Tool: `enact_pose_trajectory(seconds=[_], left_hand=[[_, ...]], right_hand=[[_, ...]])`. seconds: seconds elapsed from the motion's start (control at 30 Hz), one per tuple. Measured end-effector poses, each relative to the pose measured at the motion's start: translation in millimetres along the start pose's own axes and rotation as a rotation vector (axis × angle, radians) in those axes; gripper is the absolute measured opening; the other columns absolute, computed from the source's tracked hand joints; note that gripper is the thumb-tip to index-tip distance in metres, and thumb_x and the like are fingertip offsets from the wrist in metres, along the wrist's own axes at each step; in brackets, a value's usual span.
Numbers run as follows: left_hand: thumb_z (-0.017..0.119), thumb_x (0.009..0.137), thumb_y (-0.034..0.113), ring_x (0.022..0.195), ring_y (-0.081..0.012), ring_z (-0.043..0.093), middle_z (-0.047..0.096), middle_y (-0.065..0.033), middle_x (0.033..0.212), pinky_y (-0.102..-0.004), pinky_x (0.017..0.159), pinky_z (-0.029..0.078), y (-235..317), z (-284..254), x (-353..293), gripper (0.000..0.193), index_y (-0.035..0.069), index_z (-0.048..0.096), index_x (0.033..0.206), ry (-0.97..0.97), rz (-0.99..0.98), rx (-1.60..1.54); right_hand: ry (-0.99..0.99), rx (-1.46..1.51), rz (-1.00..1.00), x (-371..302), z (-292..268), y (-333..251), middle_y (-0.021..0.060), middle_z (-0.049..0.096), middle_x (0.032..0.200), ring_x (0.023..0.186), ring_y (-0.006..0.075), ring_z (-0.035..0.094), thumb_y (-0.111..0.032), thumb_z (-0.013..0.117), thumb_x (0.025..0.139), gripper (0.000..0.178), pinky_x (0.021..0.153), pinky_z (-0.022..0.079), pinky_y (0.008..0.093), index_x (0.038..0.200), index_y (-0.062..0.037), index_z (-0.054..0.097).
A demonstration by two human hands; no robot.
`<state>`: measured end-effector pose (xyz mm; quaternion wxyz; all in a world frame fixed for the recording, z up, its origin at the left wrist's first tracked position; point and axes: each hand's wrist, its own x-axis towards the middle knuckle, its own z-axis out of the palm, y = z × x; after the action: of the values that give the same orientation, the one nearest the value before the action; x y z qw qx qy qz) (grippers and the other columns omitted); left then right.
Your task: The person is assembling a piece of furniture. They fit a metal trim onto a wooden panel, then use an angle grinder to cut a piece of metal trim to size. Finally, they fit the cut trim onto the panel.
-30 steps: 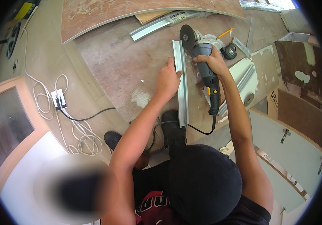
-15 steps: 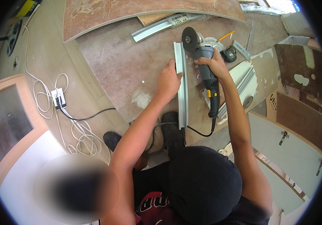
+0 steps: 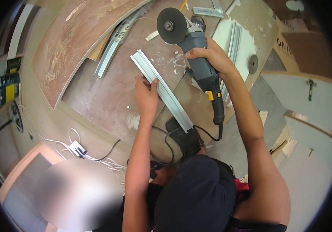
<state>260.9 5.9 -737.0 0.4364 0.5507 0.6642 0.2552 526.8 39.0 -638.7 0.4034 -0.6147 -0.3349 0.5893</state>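
Note:
My left hand (image 3: 147, 94) is closed around the edge of a long silver metal profile (image 3: 164, 92), thumb on top and fingers at its side. The profile slants from the board toward a black shoe (image 3: 183, 139), its near end over the shoe. My right hand (image 3: 216, 58) grips a dark grey angle grinder (image 3: 202, 63) by its body near the head. The grinder's dark disc (image 3: 172, 26) stands up past the far end of the profile, apart from it. A black cord runs from the grinder's handle.
A brown board (image 3: 96, 92) lies on the floor, with a curved-edged panel (image 3: 77, 42) above it. Another profile (image 3: 110, 56) lies partly under that panel. A square (image 3: 208, 11), a loose disc (image 3: 253, 63) and more profiles (image 3: 233, 46) lie right. A white power strip (image 3: 77, 149) with cables sits left.
The profile has turned so its far end points further left, my left hand moving with it. The grinder has shifted up and left in the view. The whole view has also turned.

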Motion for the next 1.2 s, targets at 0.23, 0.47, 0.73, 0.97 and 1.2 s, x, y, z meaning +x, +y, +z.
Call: enact_pose_trajectory(seconds=[0.23, 0.47, 0.73, 0.97, 1.2], left_hand=[[0.077, 0.103, 0.012, 0.071, -0.02, 0.067, 0.067, -0.0108, 0.093, -0.0375, 0.062, 0.056, 15.9, 5.8, -6.3, 0.042, -0.003, 0.059, 0.137, -0.009, -0.003, 0.02], [0.073, 0.107, 0.029, 0.11, -0.0286, 0.067, 0.066, -0.0175, 0.119, -0.0477, 0.1, 0.054, 41.0, 9.3, -42.9, 0.062, -0.006, 0.051, 0.153, 0.153, 0.401, 0.445], [0.077, 0.106, 0.023, 0.089, -0.0188, 0.068, 0.062, -0.012, 0.115, -0.0362, 0.082, 0.058, 111.4, 51.3, -91.4, 0.084, 0.002, 0.016, 0.16, -0.721, -0.1, -0.769], [0.08, 0.103, 0.018, 0.089, -0.0197, 0.068, 0.062, -0.0136, 0.115, -0.0363, 0.079, 0.058, 104.4, 64.7, -101.8, 0.077, 0.007, 0.017, 0.146, -0.729, -0.131, -0.778], [0.086, 0.097, 0.021, 0.117, -0.0247, 0.067, 0.059, -0.0187, 0.13, -0.0382, 0.097, 0.057, 106.7, 72.9, -102.7, 0.107, 0.001, 0.003, 0.161, -0.848, -0.237, -0.714]], right_hand=[[0.023, 0.042, 0.012, -25.5, -19.6, 12.1, 0.0141, 0.073, 0.105, 0.082, 0.0212, 0.074, -0.022, 0.087, 0.077, 0.067, 0.072, 0.06, 0.0341, 0.132, 0.0027, 0.058], [0.031, 0.34, 0.06, -22.5, -20.1, 35.1, 0.0166, 0.068, 0.108, 0.073, 0.0241, 0.074, -0.021, 0.082, 0.082, 0.068, 0.066, 0.063, 0.0361, 0.137, 0.0051, 0.054], [-0.096, 0.514, -0.027, -28.2, -3.6, 37.7, 0.0166, 0.071, 0.109, 0.076, 0.0258, 0.075, -0.029, 0.077, 0.087, 0.062, 0.066, 0.064, 0.0384, 0.135, 0.0047, 0.058], [-0.098, 0.549, -0.014, -32.8, -17.6, 58.4, 0.0189, 0.071, 0.111, 0.079, 0.027, 0.076, -0.029, 0.075, 0.088, 0.062, 0.068, 0.067, 0.0425, 0.136, 0.0049, 0.058], [-0.209, 0.848, -0.06, -50.9, -25.4, 60.9, 0.02, 0.071, 0.121, 0.105, 0.0269, 0.073, -0.027, 0.079, 0.09, 0.065, 0.091, 0.065, 0.0429, 0.141, 0.0057, 0.057]])
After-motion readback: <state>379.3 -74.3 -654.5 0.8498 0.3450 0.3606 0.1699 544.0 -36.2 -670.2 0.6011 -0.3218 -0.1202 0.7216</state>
